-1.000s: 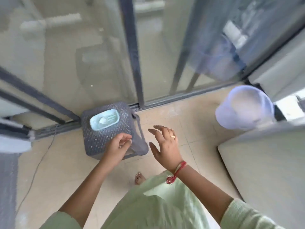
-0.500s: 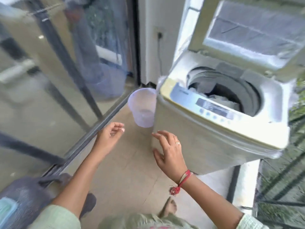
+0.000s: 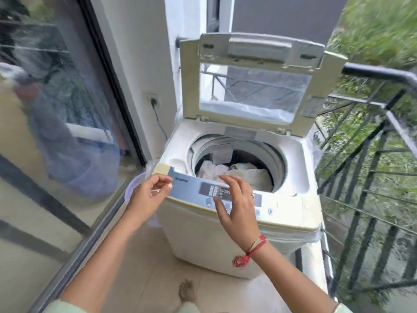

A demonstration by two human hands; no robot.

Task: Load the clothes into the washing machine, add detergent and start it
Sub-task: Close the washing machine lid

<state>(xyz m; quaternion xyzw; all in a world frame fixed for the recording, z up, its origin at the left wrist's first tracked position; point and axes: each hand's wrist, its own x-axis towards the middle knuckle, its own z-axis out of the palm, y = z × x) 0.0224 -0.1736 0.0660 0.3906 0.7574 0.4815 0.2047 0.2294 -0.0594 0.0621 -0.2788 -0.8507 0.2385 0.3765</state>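
Washing machine point(image 3: 203, 233) lid point(image 3: 255, 80) up, pale clothes point(image 3: 234, 172) in drum; left hand point(image 3: 146, 197) loosely curled, right hand point(image 3: 237, 206) spread, both empty above control panel point(image 3: 266, 202).

A single head-worn wide-angle camera looks forward and down from close range over the front edge of an open washing machine point(image 3: 237, 227), glass door left, railing right.

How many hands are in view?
2: the left hand by the washing machine's front left corner, the right hand over its control panel.
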